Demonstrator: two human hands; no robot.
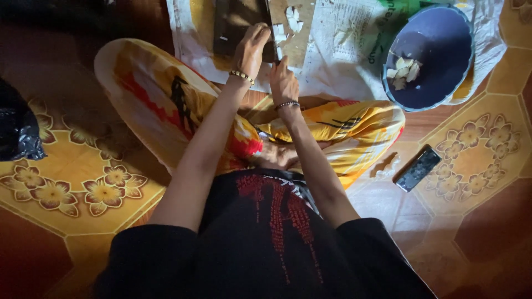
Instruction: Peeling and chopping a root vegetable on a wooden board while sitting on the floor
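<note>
I sit cross-legged on the floor in a yellow and red patterned cloth. A wide dark cleaver [237, 22] lies over a wooden cutting board [299, 41] in front of my knees. My left hand [252, 49], with a bead bracelet on the wrist, is curled over the blade's near edge and presses on it. My right hand [282, 82] is closed around the cleaver's handle just beside the left hand. Pale cut pieces [291, 21] lie on the board to the right of the blade. What is under the blade is hidden.
Newspaper [343, 61] lies under the board. A blue bowl [443, 33] at the far right holds a few pale slices. A dark phone [417, 168] lies on the flowered floor by my right knee. A black bag [16, 130] sits at the left edge.
</note>
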